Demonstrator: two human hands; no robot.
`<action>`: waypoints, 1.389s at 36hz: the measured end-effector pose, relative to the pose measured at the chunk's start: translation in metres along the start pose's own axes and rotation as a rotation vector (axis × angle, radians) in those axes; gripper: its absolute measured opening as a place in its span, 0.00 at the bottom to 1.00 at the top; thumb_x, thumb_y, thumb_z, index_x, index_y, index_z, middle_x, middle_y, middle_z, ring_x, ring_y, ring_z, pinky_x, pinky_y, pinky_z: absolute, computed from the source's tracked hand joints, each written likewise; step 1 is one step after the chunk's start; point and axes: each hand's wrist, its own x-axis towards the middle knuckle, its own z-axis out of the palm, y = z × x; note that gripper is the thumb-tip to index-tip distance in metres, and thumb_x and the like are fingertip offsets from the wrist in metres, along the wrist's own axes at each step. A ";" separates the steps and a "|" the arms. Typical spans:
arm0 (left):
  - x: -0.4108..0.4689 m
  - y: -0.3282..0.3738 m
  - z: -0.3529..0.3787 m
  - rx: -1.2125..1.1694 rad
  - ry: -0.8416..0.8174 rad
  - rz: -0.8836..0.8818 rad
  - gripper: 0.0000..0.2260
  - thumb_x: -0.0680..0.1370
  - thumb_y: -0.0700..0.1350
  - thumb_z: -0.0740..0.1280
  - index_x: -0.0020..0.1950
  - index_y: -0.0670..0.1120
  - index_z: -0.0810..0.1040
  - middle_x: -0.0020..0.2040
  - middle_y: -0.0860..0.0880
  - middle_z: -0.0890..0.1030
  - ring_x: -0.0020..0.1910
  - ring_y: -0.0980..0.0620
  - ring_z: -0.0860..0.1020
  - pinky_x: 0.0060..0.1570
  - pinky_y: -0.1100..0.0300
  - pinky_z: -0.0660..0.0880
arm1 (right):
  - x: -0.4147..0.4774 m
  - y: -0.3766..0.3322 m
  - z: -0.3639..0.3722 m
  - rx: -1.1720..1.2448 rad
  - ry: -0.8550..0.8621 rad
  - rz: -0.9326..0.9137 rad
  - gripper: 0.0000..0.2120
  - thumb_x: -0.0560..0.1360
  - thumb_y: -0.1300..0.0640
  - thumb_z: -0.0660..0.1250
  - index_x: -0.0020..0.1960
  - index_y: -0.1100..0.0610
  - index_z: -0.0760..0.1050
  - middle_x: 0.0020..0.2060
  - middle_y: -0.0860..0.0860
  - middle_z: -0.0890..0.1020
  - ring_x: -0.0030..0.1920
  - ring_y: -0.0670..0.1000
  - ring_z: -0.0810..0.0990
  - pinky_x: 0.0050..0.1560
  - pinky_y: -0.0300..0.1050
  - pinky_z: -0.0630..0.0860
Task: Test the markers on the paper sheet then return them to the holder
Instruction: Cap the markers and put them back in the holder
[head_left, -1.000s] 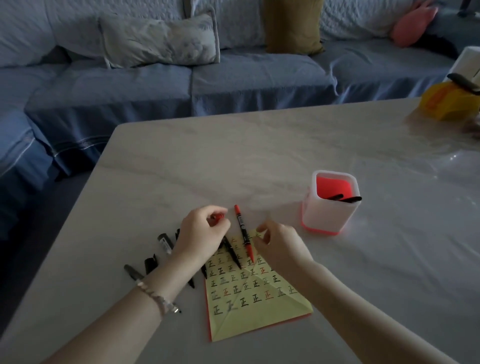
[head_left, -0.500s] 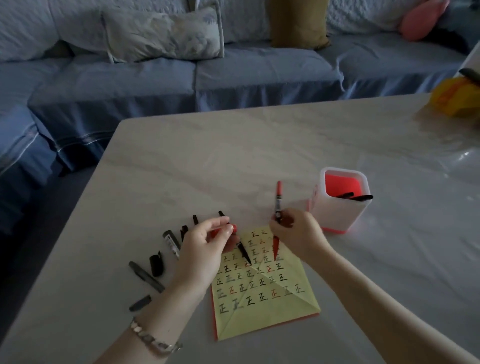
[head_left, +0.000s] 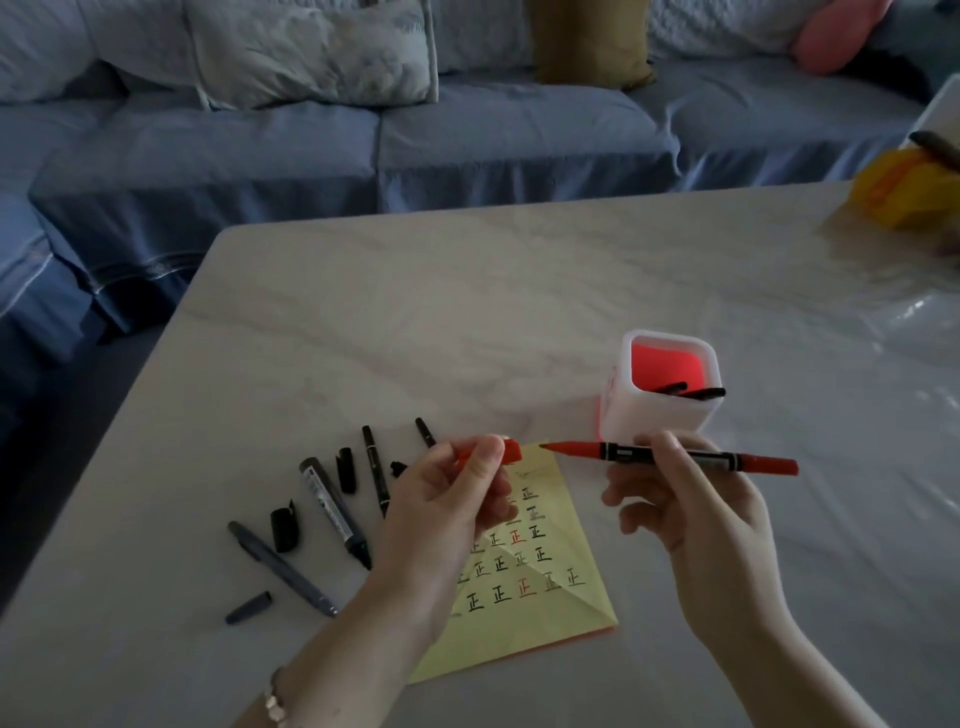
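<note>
A red marker (head_left: 618, 453) was held level at centre right by the right hand (head_left: 696, 519), its bare tip pointed left at the red cap (head_left: 511, 451) pinched in the left hand (head_left: 447, 499). Below them a yellow paper sheet (head_left: 524, 623), marked with rows of black and red characters, was laid flat. Uncapped black markers (head_left: 335, 512) and loose caps (head_left: 284, 529) were spread at lower left. The white holder (head_left: 654, 421), red inside, was stood upright right of centre with two dark markers (head_left: 691, 391) in it.
</note>
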 end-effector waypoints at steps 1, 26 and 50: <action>-0.001 0.002 0.000 -0.004 -0.010 0.005 0.10 0.65 0.49 0.66 0.39 0.44 0.81 0.27 0.51 0.75 0.26 0.58 0.74 0.35 0.63 0.77 | 0.000 -0.001 0.002 0.002 -0.008 -0.011 0.21 0.54 0.37 0.75 0.36 0.52 0.79 0.30 0.57 0.82 0.28 0.51 0.79 0.25 0.38 0.73; -0.008 0.002 -0.011 0.705 -0.366 0.438 0.13 0.75 0.57 0.57 0.44 0.50 0.76 0.24 0.57 0.67 0.22 0.59 0.63 0.24 0.72 0.57 | -0.001 0.001 0.016 -0.183 0.004 0.034 0.17 0.71 0.53 0.60 0.30 0.64 0.72 0.20 0.57 0.77 0.18 0.48 0.68 0.19 0.35 0.64; 0.002 -0.017 0.000 0.671 -0.394 0.451 0.12 0.77 0.56 0.60 0.42 0.50 0.77 0.25 0.55 0.67 0.22 0.58 0.62 0.24 0.70 0.57 | 0.004 0.022 0.005 -0.156 0.060 -0.037 0.15 0.69 0.59 0.54 0.26 0.62 0.70 0.19 0.57 0.76 0.19 0.48 0.69 0.20 0.37 0.66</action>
